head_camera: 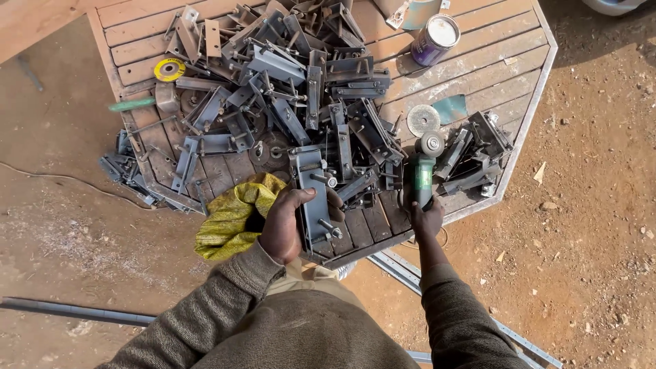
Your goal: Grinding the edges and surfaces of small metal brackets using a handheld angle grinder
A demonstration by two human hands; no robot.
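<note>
The left hand (283, 229) grips a grey metal bracket (312, 198) on the wooden table (478, 65). Right of the bracket, the right hand (427, 217) is closed around a green grinder (424, 174).

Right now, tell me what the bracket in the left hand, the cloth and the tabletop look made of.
Grey flat bracket: apparently steel, dull unpainted sheen, bolts attached.
Crumpled yellow cloth: woven fabric, soft folds.
Brown slatted tabletop: seemingly painted wooden planks, worn patches, framed by a metal edge.
</note>
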